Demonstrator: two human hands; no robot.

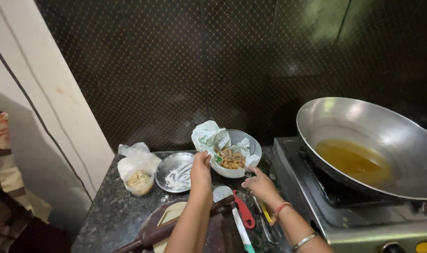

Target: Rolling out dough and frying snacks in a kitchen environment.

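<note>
Bowl [232,172] of fried pieces: left hand [200,169] rests on its near rim, fingers curled; grasp unclear. Right hand [259,183] loosely curled just beside it; contents, if any, indiscernible.

Dark glossy wall [185,70] with fine diamond pattern, soft light glare upper right; pale door frame [49,103] at left; speckled dark stone counter [105,215] below

A home kitchen: a gas stove [363,206] carries a big steel wok [386,136] with oil pooled in it (amber, shallow), beside a dark speckled stone tabletop [110,211] holding a rolling pin [166,229] and bowls
</note>
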